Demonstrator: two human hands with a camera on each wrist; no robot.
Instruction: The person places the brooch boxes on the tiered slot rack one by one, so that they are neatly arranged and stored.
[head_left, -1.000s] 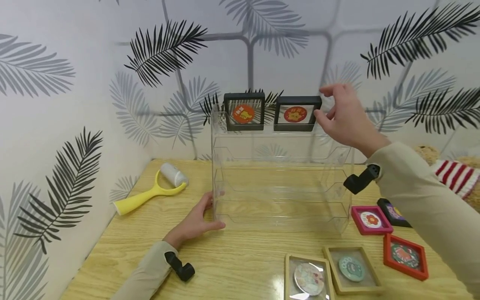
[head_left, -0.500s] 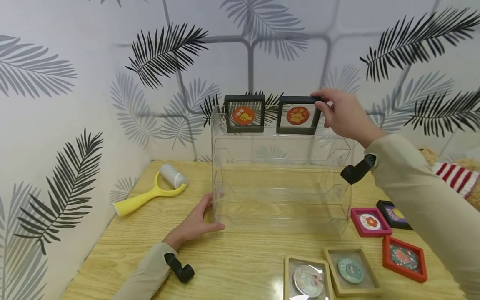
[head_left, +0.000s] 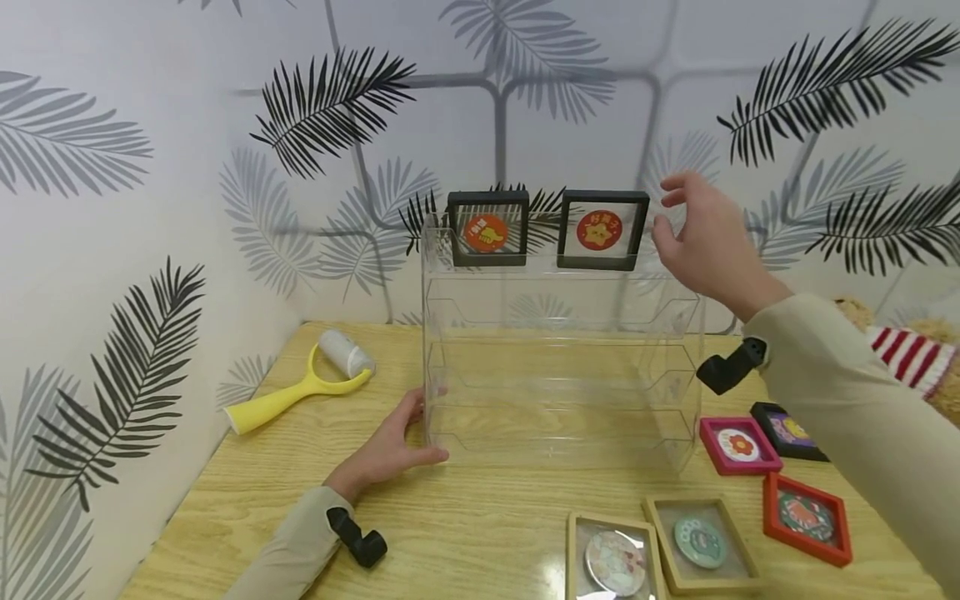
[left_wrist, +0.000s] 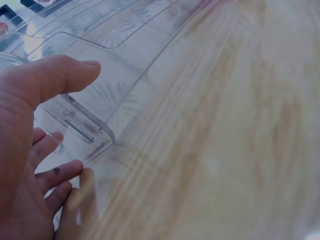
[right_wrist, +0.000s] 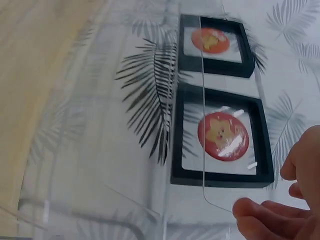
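A clear acrylic tiered display rack (head_left: 562,358) stands upright on the wooden table. My left hand (head_left: 386,450) holds its lower left side, thumb at the front and a fingertip round the back edge. In the top tier, two black square frames lean side by side. The left frame (head_left: 489,262) shows an orange round badge with a yellow hand; the right frame (head_left: 597,263) shows a red badge with a yellow star. Just right of the star frame, my right hand (head_left: 712,242) hovers with fingers loosely bent, apart from the frame and holding nothing.
A yellow-handled lint roller (head_left: 277,404) lies left of the rack. At right lie a pink frame (head_left: 712,454), a black frame (head_left: 798,452), a red frame (head_left: 806,546) and two wooden frames (head_left: 652,542). A plush toy (head_left: 911,354) sits at the far right.
My right hand pinched the star frame's top right corner, shifted it slightly right, then let go and drew back to the right. The left hand has stayed on the rack.
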